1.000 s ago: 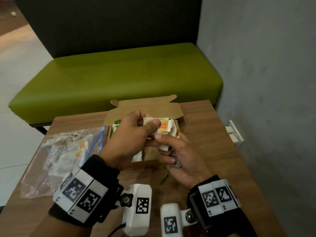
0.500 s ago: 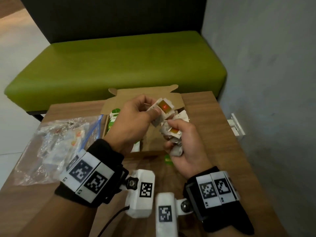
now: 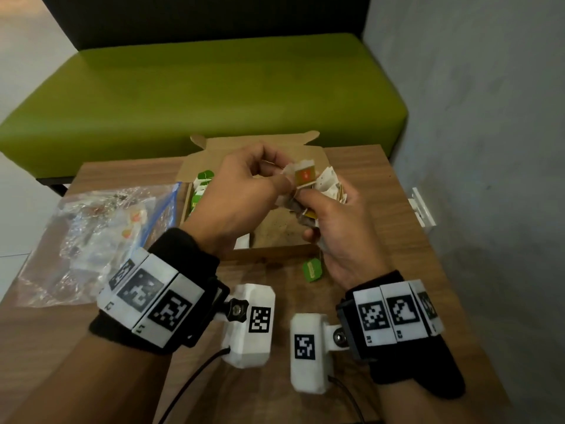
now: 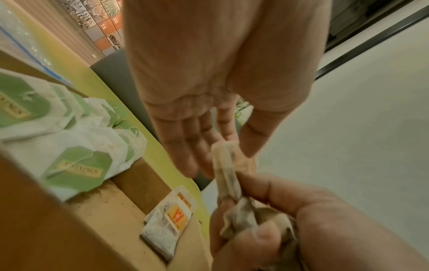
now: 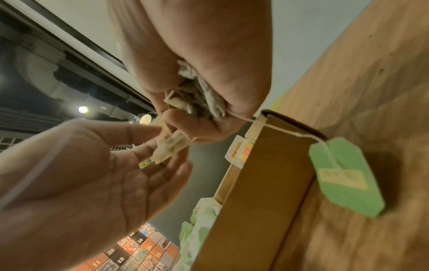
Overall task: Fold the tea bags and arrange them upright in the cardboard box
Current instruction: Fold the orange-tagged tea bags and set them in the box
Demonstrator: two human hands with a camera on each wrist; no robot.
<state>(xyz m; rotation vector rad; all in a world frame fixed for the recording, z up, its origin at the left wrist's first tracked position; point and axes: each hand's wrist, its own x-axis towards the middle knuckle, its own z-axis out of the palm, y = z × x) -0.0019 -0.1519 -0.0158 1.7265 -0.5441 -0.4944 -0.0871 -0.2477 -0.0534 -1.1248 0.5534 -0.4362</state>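
At the centre of the head view, both hands meet just above the open cardboard box (image 3: 276,250), which sits on the wooden table (image 3: 409,240) with its lid flap tipped back toward the green bench (image 3: 214,87). Working right over the box probably keeps the drop into it short once a bag is folded.

Curled shut, the right hand (image 3: 339,231) clutches a crumpled bundle of tea bags (image 5: 197,99) in its palm; it seems to serve as the store from which bags are drawn one at a time. A string runs out of that fist over the near wall of the box, and its green tag (image 3: 312,269) lies on the table just in front of the box, loose because nothing holds it.

Over the left half of the box, the left hand (image 3: 235,194) pinches one tea bag with an orange label (image 3: 304,175) between thumb and forefinger; the wrist views show its other fingers straight and relaxed. The far end of this bag sits at the right hand's fingertips, so the two hands appear to be separating or creasing it together.

Inside the box, green-tagged tea bags (image 4: 76,170) stand packed along the left side, and one orange-labelled bag (image 4: 169,221) leans at the far wall. The bare floor between them is likely where the held bag belongs.

Left of the box lies a clear plastic bag (image 3: 91,240) with more packets inside.
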